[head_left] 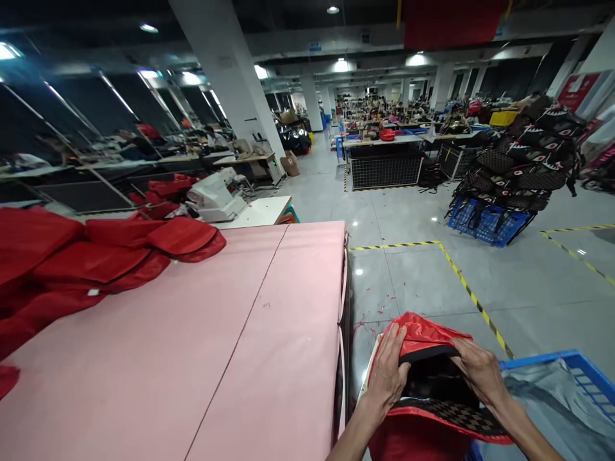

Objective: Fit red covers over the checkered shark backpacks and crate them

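A red fabric bag (423, 442) with a black-edged opening is at the lower right, beside the pink table. My left hand (388, 378) grips the left side of its rim, fingers over the red cloth and thumb toward the opening. On the other side my right hand (480, 371) is closed on the rim, some of its fingers hidden inside. Between my hands the mouth gapes, showing a dark interior and a brown-and-black checkered lining (461, 413). The bag's lower part runs out of view.
A pink-covered table (269, 333) fills the left, with red bags (110, 250) piled on it. A blue crate (571, 362) with grey plastic stands at my right. Farther off are a sewing machine (216, 195), a pillar (240, 83) and stacked patterned backpacks (523, 157).
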Demonstrator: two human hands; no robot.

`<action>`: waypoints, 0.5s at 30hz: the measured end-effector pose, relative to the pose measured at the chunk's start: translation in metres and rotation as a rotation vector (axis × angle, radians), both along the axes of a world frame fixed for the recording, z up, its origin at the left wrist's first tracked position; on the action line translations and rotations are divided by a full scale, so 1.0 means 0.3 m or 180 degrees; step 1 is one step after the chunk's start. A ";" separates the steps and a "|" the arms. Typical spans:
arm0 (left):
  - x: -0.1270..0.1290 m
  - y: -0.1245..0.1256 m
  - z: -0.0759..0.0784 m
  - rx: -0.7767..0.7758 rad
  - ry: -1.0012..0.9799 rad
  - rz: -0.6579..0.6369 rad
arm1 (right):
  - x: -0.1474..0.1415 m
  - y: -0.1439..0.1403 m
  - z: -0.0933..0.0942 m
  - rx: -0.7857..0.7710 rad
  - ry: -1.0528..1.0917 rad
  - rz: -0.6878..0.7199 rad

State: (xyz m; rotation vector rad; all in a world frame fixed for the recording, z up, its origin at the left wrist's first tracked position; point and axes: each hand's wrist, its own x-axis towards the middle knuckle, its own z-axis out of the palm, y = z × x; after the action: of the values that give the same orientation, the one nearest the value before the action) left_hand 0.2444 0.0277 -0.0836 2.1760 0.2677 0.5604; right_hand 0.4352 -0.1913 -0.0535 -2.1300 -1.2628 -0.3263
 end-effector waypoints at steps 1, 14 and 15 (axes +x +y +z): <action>0.043 0.025 -0.018 -0.0118 0.0067 0.0152 | 0.042 0.040 0.005 -0.0105 0.0260 0.0070; 0.334 0.342 0.026 -0.2144 0.0610 0.0752 | 0.384 0.663 -0.076 -0.1172 0.3866 0.0611; 0.347 0.349 0.026 -0.2314 0.0707 0.0753 | 0.390 0.686 -0.092 -0.1180 0.3848 0.0536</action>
State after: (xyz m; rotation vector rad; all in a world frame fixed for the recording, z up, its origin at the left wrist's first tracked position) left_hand 0.3485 0.1323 -0.0758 1.5000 0.7332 0.2793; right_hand 0.5522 0.0145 -0.0812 -1.8688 -0.7400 1.1788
